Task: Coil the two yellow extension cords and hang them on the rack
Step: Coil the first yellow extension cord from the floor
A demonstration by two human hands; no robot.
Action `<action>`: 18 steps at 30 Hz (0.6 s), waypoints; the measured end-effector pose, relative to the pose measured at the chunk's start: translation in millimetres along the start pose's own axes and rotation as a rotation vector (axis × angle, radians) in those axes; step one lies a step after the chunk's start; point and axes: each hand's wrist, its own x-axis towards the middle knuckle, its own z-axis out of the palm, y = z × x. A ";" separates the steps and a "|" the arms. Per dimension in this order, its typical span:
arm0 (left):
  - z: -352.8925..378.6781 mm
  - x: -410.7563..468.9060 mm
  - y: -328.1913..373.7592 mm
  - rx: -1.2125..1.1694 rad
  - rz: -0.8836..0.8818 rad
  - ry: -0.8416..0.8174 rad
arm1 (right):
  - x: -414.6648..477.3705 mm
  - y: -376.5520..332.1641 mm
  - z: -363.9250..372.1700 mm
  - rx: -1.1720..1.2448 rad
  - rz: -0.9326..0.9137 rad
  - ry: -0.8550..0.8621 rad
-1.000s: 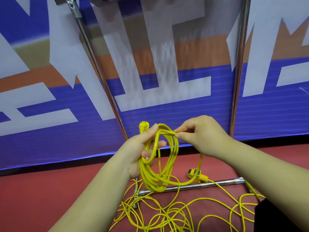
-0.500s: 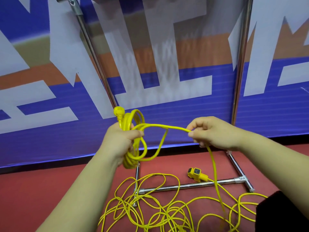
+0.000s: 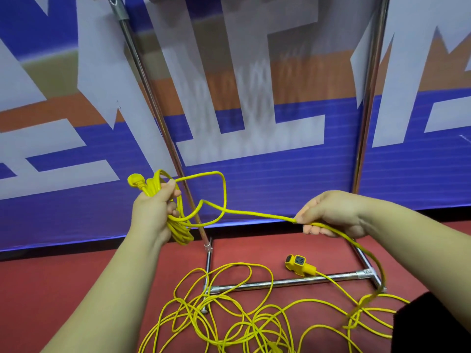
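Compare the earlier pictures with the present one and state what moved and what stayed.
The right hand slid rightwards along the thin yellow extension cord, away from the left hand, which carried its coiled yellow loops leftwards. Both grips remain. The yellow socket block and chrome tubular rack stayed put.

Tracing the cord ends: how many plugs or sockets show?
2: a plug atop the coil in the left hand, and a socket block on the red floor beside the rack's base bar. Others may be hidden in the loose tangle.

Rack (image 3: 367,110) cut off at the top — yellow cords (image 3: 300,266) run off the bottom edge.
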 end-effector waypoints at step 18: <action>28.0 -35.2 0.8 -0.225 -0.340 -0.405 | 27.4 -4.6 14.9 0.286 0.163 0.207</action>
